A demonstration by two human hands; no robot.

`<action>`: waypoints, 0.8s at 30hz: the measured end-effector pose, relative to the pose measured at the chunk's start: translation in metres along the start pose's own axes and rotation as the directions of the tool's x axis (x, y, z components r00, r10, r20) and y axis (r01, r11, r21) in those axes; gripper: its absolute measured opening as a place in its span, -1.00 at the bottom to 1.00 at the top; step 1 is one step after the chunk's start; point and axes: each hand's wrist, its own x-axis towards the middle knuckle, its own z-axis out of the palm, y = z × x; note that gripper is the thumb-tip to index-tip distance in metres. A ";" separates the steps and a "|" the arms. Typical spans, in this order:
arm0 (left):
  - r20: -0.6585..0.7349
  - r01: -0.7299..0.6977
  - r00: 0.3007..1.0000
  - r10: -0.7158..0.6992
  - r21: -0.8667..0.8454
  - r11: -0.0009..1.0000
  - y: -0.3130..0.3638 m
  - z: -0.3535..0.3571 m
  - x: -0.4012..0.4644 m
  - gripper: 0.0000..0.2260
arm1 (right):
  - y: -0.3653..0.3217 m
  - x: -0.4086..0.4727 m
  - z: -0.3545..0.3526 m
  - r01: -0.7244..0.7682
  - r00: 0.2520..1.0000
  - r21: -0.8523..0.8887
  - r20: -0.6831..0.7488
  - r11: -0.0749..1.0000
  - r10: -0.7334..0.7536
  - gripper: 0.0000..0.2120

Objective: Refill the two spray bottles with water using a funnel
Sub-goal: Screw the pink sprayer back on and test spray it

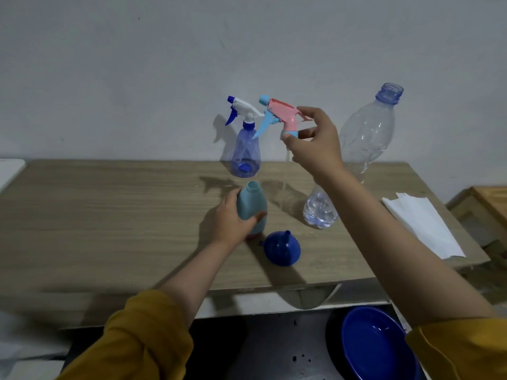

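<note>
The left hand point(230, 215) wraps its fingers and thumb around the light blue bottle point(251, 208), which stands upright on the wooden table point(109, 215) with its neck uncapped. The right hand point(315, 141) is raised above the table and pinches the pink and blue spray head point(279, 113) by its collar; the thin tube below it hangs free in the air. Behind, near the wall, the clear blue spray bottle point(245, 152) stands with its white and blue trigger top screwed on. The blue funnel point(282, 248) lies on the table just beside the light blue bottle, spout up. A big clear water bottle point(365, 138), open-necked, stands to the right, a little water in its bottom. White paper point(422, 223) lies at the table's right edge, and a blue bowl point(375, 346) sits below the table
</note>
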 end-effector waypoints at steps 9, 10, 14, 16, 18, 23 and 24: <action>0.024 0.029 0.999 -0.029 0.003 1.000 0.000 0.000 0.001 -0.36 | -0.018 -0.012 0.007 0.225 0.965 0.119 -0.167 0.967 -0.204 -0.56; 0.023 0.033 0.999 -0.033 -0.006 0.999 0.000 0.000 0.000 -0.35 | -0.018 -0.013 0.009 0.231 0.964 0.121 -0.166 0.965 -0.210 -0.57; 0.017 0.040 0.999 -0.039 -0.023 0.999 0.001 0.001 0.000 -0.35 | -0.014 -0.019 0.016 0.265 0.955 0.127 -0.170 0.956 -0.242 -0.57; 0.013 0.040 0.999 -0.039 -0.035 0.999 0.001 0.001 0.000 -0.35 | -0.012 -0.021 0.019 0.284 0.949 0.134 -0.178 0.949 -0.259 -0.56; 0.011 0.038 0.999 -0.038 -0.040 0.998 0.001 0.001 0.000 -0.36 | -0.011 -0.021 0.019 0.296 0.945 0.132 -0.182 0.946 -0.270 -0.55; 0.006 0.037 0.999 -0.037 -0.053 0.998 0.001 0.003 0.000 -0.35 | -0.010 -0.019 0.018 0.309 0.941 0.124 -0.184 0.943 -0.284 -0.55; 0.004 0.035 0.999 -0.035 -0.054 0.998 0.001 0.002 0.000 -0.35 | -0.009 -0.020 0.019 0.305 0.944 0.118 -0.172 0.945 -0.283 -0.55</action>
